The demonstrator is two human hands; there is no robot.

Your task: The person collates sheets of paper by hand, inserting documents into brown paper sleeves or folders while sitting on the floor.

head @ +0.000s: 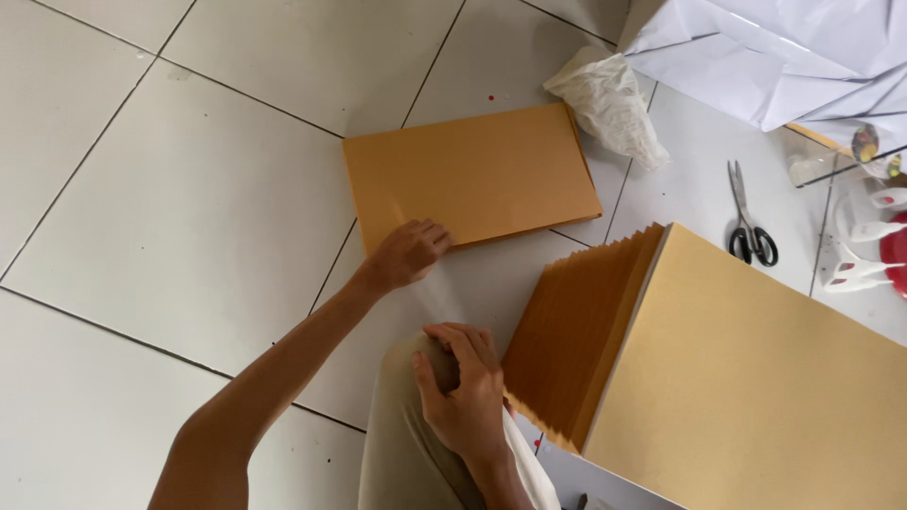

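Note:
My left hand (408, 251) reaches out over the white tiled floor and its fingertips rest on the near edge of a flat brown paper envelope stack (470, 174). Bent fingers of my right hand (464, 385) rest on my knee in beige trousers, holding nothing that I can see. Just right of that hand stands a thick fanned stack of brown paper sheets (576, 335), topped by a large tan sheet (756, 378) that fills the lower right.
Black-handled scissors (749, 219) lie on the tiles at the right. A crumpled white plastic bag (609, 102) lies behind the envelopes. Large white paper (784, 52) covers the top right. Small white and red items (874, 246) sit at the right edge.

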